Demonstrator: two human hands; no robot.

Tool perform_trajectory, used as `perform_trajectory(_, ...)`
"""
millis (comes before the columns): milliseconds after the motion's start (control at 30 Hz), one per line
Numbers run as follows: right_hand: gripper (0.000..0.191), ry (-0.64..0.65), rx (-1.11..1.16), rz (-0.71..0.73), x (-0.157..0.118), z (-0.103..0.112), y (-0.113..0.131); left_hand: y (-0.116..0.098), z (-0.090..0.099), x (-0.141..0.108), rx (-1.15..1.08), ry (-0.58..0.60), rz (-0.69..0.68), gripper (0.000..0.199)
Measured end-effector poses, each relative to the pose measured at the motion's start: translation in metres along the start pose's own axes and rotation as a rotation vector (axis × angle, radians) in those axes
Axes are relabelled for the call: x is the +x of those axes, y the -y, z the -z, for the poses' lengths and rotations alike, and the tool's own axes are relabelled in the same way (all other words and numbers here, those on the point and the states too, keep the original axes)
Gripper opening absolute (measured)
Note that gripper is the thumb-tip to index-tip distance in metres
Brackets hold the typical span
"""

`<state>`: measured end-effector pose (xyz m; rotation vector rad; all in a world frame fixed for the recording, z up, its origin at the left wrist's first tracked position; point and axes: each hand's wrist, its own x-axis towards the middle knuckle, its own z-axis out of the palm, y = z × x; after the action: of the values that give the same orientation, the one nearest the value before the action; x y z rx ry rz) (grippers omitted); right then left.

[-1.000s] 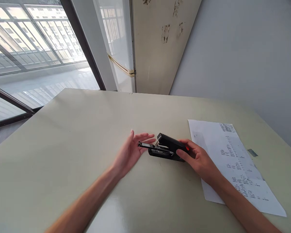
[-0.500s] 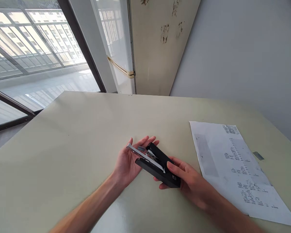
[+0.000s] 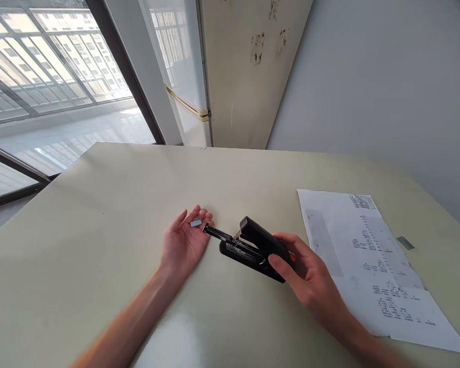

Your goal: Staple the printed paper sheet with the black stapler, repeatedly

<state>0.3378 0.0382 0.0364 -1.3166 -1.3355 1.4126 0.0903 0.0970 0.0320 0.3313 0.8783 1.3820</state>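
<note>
My right hand [image 3: 310,276] is closed around the rear of a black stapler [image 3: 262,240], thumb on the near side. The stapler's top is lifted from its base, and its staple magazine sticks out between them towards the left. My left hand [image 3: 182,245] lies palm up, fingers spread and slightly curled. On its fingers rests a short silvery strip of staples [image 3: 196,223], beside the tip of the magazine. Whether the magazine touches the fingers I cannot tell.
A printed sheet of paper [image 3: 352,255] lies on the pale table [image 3: 138,189] to the right. Just beyond its right edge is a small dark grey strip [image 3: 405,243]. A refrigerator [image 3: 237,92] stands behind the table, with a window at the left.
My left hand has moved left, away from the stapler, and the staple strip now lies plainly on its fingers. The stapler has turned in my right hand, its top raised wider.
</note>
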Motion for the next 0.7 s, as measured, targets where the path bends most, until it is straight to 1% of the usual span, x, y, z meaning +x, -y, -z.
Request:
perform_trajectory(67, 0.035, -0.016, -0.040, 0.039, 0.000, 0.001, -0.002, -0.005, 0.004, 0.003, -0.003, 0.006, -0.023, 0.018)
perform_trajectory(133, 0.034, -0.036, -0.080, 0.074, 0.001, 0.002, -0.004, -0.007, 0.005, 0.004, -0.016, 0.007, 0.011, 0.016)
perform_trajectory(200, 0.034, -0.054, -0.107, 0.091, 0.002, 0.004, -0.006, -0.006, 0.004, 0.002, 0.041, 0.027, 0.053, 0.017)
perform_trajectory(300, 0.035, -0.069, -0.116, 0.090, 0.004, 0.006, -0.007, -0.003, 0.000, -0.003, 0.209, 0.107, 0.079, 0.024)
perform_trajectory(433, 0.035, -0.093, -0.127, 0.096, 0.005, 0.007, -0.008, 0.000, -0.001, -0.008, 0.389, 0.200, 0.074, 0.032)
perform_trajectory(533, 0.035, -0.105, -0.140, 0.112, 0.006, 0.007, -0.009, 0.001, 0.001, -0.011, 0.529, 0.236, 0.017, 0.038)
perform_trajectory(633, 0.034, -0.096, -0.139, 0.131, 0.005, 0.006, -0.010, 0.004, 0.002, -0.014, 0.754, 0.254, -0.022, 0.039)
perform_trajectory(700, 0.032, -0.077, -0.148, 0.152, 0.004, 0.005, -0.011, 0.005, 0.000, -0.016, 0.878, 0.296, -0.031, 0.039)
